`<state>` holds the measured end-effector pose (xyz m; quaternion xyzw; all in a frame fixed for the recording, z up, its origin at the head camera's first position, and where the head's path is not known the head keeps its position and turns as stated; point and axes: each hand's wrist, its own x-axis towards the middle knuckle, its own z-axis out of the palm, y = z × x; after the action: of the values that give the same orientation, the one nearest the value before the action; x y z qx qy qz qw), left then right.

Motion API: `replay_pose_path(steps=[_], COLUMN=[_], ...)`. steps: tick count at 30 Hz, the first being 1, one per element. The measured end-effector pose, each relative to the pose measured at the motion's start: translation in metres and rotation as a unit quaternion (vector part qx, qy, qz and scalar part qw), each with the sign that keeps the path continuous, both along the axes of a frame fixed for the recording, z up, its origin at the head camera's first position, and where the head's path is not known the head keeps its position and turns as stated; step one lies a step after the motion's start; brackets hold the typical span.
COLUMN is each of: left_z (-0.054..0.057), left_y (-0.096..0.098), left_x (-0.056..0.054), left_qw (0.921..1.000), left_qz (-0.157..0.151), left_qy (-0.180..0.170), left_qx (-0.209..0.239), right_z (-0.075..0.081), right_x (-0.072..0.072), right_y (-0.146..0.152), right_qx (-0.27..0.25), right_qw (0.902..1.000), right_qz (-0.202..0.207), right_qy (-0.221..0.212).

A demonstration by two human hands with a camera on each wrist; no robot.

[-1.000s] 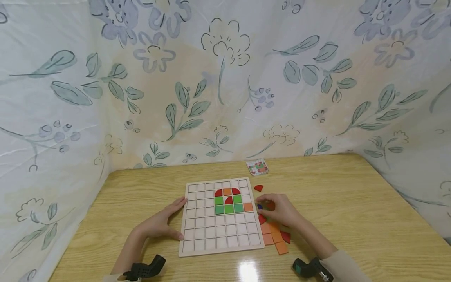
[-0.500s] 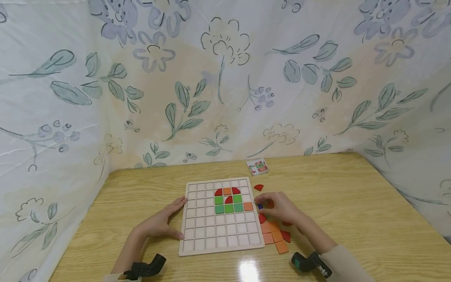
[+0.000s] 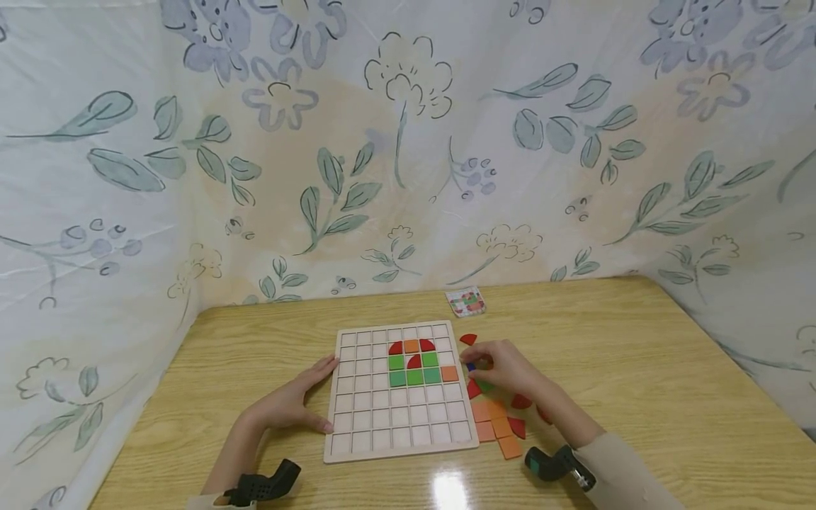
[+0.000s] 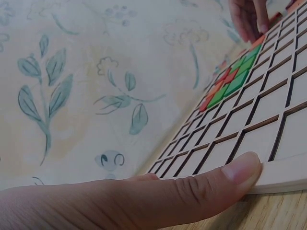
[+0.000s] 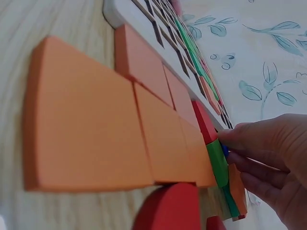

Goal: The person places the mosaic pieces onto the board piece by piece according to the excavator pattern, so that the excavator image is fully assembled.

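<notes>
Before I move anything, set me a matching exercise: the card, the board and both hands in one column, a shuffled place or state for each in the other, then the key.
Column one
1. card
2. board
3. left hand
4. right hand

Column two
A. at the loose pieces right of the board
B. touching the board's left edge
C. just beyond the board's far right corner
D. has red, orange and green pieces in some cells

Pairs: 1-C, 2-D, 3-B, 4-A
</notes>
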<state>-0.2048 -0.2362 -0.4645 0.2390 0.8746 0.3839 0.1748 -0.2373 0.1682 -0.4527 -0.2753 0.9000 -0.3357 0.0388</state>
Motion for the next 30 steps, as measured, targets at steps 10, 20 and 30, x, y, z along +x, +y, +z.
replay_pose_path(steps=[10,20,30], left_z=[0.0006,-0.0018,0.0015], left_y=[0.0004,-0.0010,0.0000], left_x=[-0.0007,0.0005,0.0017], left_qw=[1.0000,0.9999,1.0000], left_qz=[0.001,0.002,-0.007], left_qy=[-0.008,-0.011,0.006], left_qx=[0.001,0.007,0.004], right_z=[-0.0012,-0.0025,-0.0014], right_x=[-0.0009,-0.0011,-0.0021], right_y=[0.0024,0.0026,0.0026], right_qx=[0.002,0.015,0.030], right_qw=[1.0000,0.9997,0.9988], right_qz=[0.002,0.011,0.018], right_qy=[-0.003,0.018,0.035])
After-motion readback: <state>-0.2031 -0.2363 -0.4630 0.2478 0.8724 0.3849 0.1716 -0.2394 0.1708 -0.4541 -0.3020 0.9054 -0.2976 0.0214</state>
